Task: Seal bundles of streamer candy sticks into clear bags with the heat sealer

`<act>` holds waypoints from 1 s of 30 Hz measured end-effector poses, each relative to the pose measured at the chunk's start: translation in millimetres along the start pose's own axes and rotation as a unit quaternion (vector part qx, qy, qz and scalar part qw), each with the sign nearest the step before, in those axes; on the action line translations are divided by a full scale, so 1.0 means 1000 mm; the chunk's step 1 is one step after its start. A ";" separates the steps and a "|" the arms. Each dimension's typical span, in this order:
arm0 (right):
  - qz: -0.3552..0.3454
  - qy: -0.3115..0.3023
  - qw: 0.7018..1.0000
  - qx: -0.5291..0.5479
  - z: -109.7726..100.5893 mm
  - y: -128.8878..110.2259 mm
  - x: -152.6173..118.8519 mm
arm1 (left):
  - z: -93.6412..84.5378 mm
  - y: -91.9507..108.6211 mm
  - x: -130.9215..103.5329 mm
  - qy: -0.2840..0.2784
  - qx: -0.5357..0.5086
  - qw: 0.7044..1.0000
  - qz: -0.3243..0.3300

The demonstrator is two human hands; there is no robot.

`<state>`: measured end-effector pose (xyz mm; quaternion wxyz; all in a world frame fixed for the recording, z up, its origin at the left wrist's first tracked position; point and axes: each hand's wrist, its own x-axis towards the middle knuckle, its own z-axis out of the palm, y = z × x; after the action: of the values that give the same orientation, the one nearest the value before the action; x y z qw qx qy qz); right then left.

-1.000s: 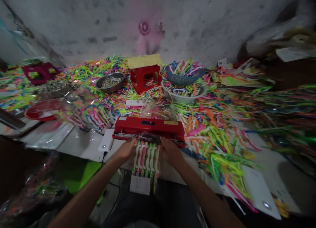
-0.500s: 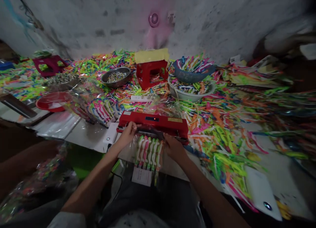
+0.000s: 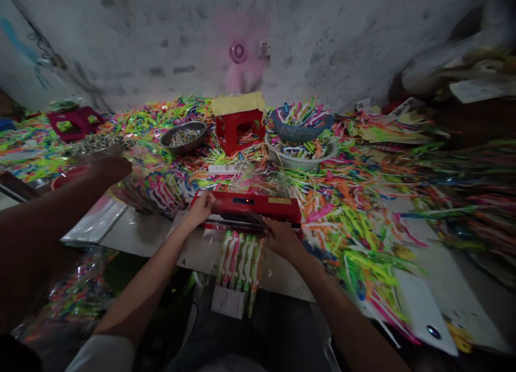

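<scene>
A red bag sealer (image 3: 262, 206) with a small lit display lies on the table in front of me. My right hand (image 3: 282, 238) is closed around the right end of its black bar (image 3: 242, 219). Over the sealer's left end, my left hand (image 3: 201, 206) has its fingers pinched together; what lies between them is too blurred to make out. From the sealer's front edge hangs a clear plastic bag (image 3: 221, 254). Inside it a row of green, white and pink plastic toys (image 3: 239, 259) shows, with a white label card (image 3: 228, 302) at the bottom.
Another person's arm (image 3: 68, 205) reaches in from the left. Filled bags (image 3: 161, 189) stand left of the sealer, near flat clear bags (image 3: 94, 221). Behind are a red stool (image 3: 237, 133), a metal bowl (image 3: 183, 137) and basins (image 3: 302, 124). A white device (image 3: 423, 310) lies right.
My left hand has lifted off the bar's left end and shifted slightly left. My right hand stays at the bar. The other person's arm has come in over the left side. The view has shifted slightly.
</scene>
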<state>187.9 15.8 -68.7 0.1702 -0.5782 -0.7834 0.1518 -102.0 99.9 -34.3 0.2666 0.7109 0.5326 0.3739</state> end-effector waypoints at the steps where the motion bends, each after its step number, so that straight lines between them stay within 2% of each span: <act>1: 0.009 -0.012 1.000 -0.005 -0.004 -0.002 0.002 | -0.002 -0.001 0.001 0.001 0.002 1.000 0.002; 4: 0.022 -0.050 0.998 -0.025 -0.009 -0.007 0.002 | -0.005 -0.005 -0.001 -0.015 -0.006 1.000 -0.004; 8: 0.016 -0.055 0.998 -0.022 -0.004 -0.007 -0.002 | -0.004 -0.007 -0.004 -0.053 -0.040 0.998 -0.022; 13: 0.022 -0.060 0.997 -0.034 -0.002 -0.006 -0.002 | 0.003 0.008 0.002 -0.091 -0.003 0.996 -0.003; 18: 0.029 -0.058 0.997 -0.046 -0.006 -0.008 0.000 | 0.005 0.021 0.011 -0.073 0.058 0.996 0.012; 22: 0.026 -0.053 0.998 -0.028 -0.006 -0.006 0.000 | -0.002 0.032 0.020 -0.017 0.040 0.999 0.027; 24: 0.011 -0.047 0.999 -0.015 -0.009 -0.004 0.002 | -0.006 0.041 0.027 -0.033 0.025 0.999 0.029; 26: 0.002 -0.035 0.999 -0.004 -0.014 -0.002 0.006 | -0.007 0.051 0.036 -0.074 0.002 0.997 -0.003; 27: 0.001 -0.028 1.000 0.002 -0.018 -0.001 0.010 | -0.005 0.055 0.041 -0.088 -0.034 0.995 -0.044; 30: 0.012 0.006 0.999 0.042 -0.032 0.001 0.033 | -0.001 0.058 0.053 -0.070 -0.208 0.957 -0.187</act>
<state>194.1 48.7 -37.8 0.1971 -0.5808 -0.7683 0.1832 -62.3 133.2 24.6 0.5106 0.5514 0.5468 0.3692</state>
